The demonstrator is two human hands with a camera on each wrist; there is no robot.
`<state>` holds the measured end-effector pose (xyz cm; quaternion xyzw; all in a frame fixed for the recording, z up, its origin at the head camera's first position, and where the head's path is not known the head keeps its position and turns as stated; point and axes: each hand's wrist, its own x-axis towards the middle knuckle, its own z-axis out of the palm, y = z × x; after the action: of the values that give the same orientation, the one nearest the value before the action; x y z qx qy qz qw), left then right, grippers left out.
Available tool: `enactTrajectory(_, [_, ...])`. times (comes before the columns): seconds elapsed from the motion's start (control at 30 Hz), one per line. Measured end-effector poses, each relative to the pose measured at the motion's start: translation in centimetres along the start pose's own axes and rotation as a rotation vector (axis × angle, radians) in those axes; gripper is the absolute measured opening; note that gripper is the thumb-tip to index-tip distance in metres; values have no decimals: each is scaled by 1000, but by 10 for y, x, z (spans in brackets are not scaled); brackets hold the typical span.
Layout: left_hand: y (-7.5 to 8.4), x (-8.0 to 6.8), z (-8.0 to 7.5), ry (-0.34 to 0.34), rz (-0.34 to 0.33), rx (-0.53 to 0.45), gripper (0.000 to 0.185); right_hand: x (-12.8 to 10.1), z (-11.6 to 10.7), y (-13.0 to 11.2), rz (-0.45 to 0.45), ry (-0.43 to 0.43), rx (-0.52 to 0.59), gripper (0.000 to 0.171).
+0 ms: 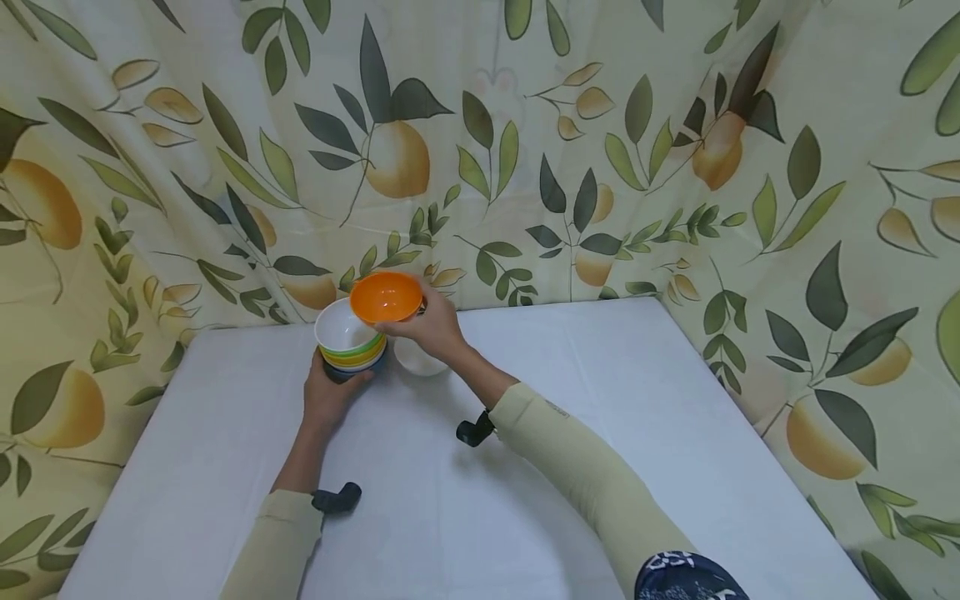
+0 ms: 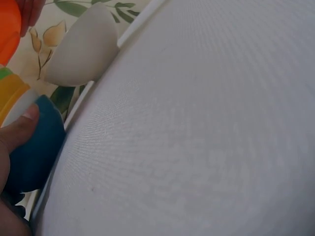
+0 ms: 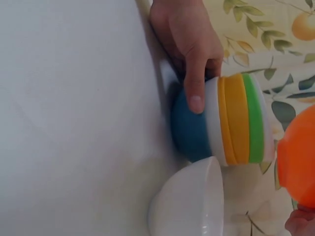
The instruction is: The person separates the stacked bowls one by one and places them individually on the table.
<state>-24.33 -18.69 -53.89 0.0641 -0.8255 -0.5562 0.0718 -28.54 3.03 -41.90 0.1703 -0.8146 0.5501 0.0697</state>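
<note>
right hand [image 1: 433,327] grips the rim of a glossy orange bowl [image 1: 386,297], fingers curled over its right edge, holding it tilted just above and to the right of a nested stack of bowls [image 1: 350,343] at the far left of the white table [image 1: 570,433]. left hand [image 1: 328,396] wraps the near side of the stack, fingers curled around its dark blue base. from the head view the stack shows a white bowl on top, round and smooth inside, with green and yellow rims beneath it. a separate white bowl [image 1: 417,358] sits on the table just right of the stack, mostly hidden under the right hand. the table cover is a plain matte cloth; a curtain [image 1: 675,167] printed with leaves and yellow fruit hangs behind.

left wrist view: the thumb [image 2: 18,129] presses on the rounded blue bowl [image 2: 37,147] at the base, beside a white rim and yellow band. the separate white bowl [image 2: 81,49] stands just beyond, its smooth curved wall plain to see. a patch of orange [image 2: 9,29] shows at the upper left. the cloth weave is fine and even.

right wrist view: the left hand [image 3: 189,44] clasps the stack [image 3: 221,123], thumb across the blue bowl. bands run blue, white, yellow, green, white. the lone white bowl [image 3: 192,206] sits close beside the stack, and the orange bowl [image 3: 298,162] hangs apart from the stack's top.
</note>
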Motion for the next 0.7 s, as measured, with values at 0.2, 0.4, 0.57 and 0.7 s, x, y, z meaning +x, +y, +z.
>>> enactTrajectory(0.2, [-1,1,2,3,-4,7,117,-7,-10,11,32,18,-35,104])
enactTrajectory(0.4, [-1,2,2,6,-9,2,117,-13,-20,18,17,53,2,89])
enactTrajectory(0.57, [0,3,1,4,-7,-10,116,-17,-27,24,12,71,33,82])
enactTrajectory(0.7, [-1,2,1,8,-14,-13,115,-20,-32,32,4,80,66,82])
